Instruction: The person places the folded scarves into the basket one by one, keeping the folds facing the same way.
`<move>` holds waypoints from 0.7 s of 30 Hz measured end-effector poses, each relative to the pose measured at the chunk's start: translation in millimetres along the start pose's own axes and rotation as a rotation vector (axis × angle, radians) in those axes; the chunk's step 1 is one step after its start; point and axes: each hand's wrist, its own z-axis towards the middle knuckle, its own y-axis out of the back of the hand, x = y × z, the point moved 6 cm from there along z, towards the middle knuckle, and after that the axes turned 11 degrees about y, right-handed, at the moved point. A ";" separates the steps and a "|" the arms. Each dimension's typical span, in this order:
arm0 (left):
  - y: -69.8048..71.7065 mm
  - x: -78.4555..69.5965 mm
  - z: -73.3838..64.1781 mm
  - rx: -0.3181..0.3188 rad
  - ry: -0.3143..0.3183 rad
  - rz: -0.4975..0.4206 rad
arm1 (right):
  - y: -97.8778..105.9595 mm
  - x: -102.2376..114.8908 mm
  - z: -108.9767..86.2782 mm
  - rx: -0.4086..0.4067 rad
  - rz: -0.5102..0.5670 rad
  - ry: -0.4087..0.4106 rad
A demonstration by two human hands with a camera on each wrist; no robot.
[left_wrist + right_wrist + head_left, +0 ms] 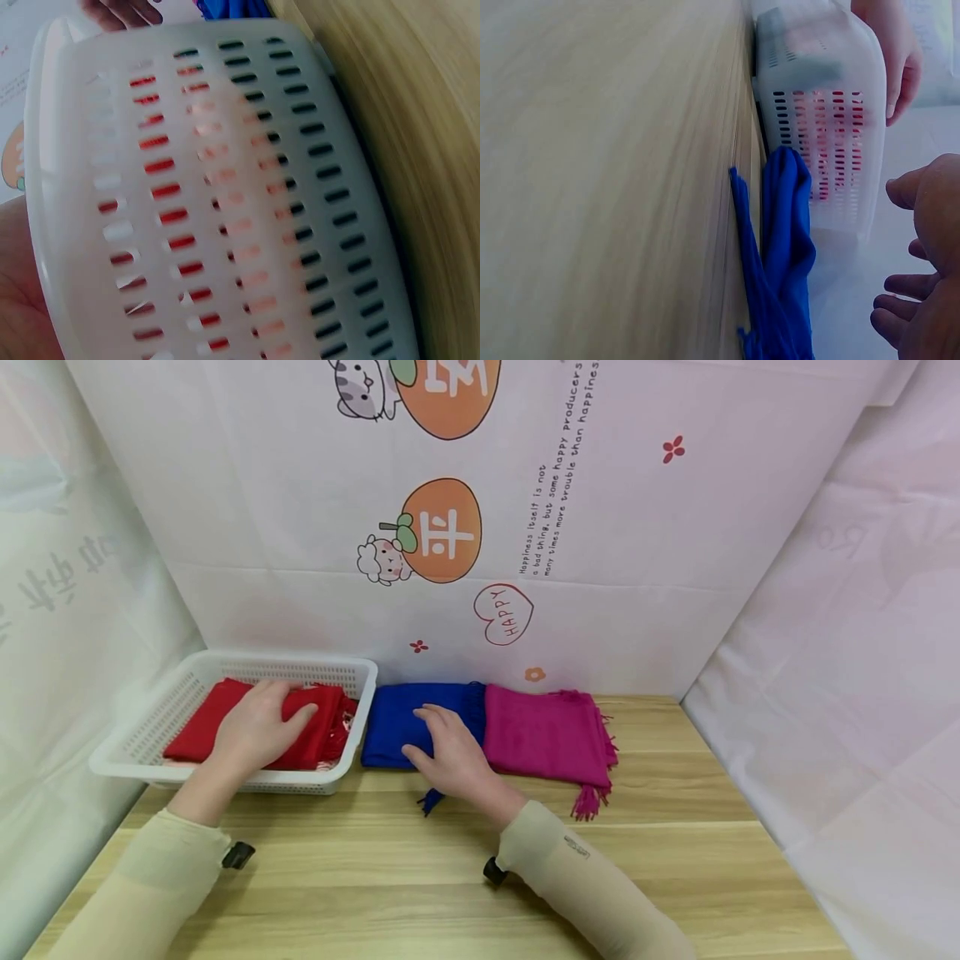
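A folded red scarf (198, 727) lies in a white perforated basket (366, 697) at the left of the table. My left hand (258, 727) is over that scarf with its fingers loosely spread; in the right wrist view the left hand (900, 64) appears beside the basket's rim, gripping nothing visible. To the right of the basket lies a folded blue scarf (390, 731) with fringe. Above it my right hand (457, 758) hovers, thumb apart and fingers relaxed, nothing held. A folded magenta scarf (543, 731) sits against the blue one on its right.
Pale wood tabletop (390, 877) extends in front of the basket and scarves. A white printed sheet (615, 610) stands upright behind them, with white sheeting on both sides. More fabric with a red and white pattern (343, 727) shows under the red scarf.
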 end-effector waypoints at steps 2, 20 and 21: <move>-1.6 -5.9 -2.1 0.014 -0.002 -0.017 | 2.8 -3.1 -3.8 0.001 0.001 -0.008; -21.8 -57.2 -10.6 0.018 -0.128 -0.082 | 23.7 -32.2 -34.9 -0.009 0.011 -0.079; -23.3 -60.1 -10.8 0.018 -0.138 -0.082 | 25.5 -33.6 -36.4 -0.015 0.009 -0.079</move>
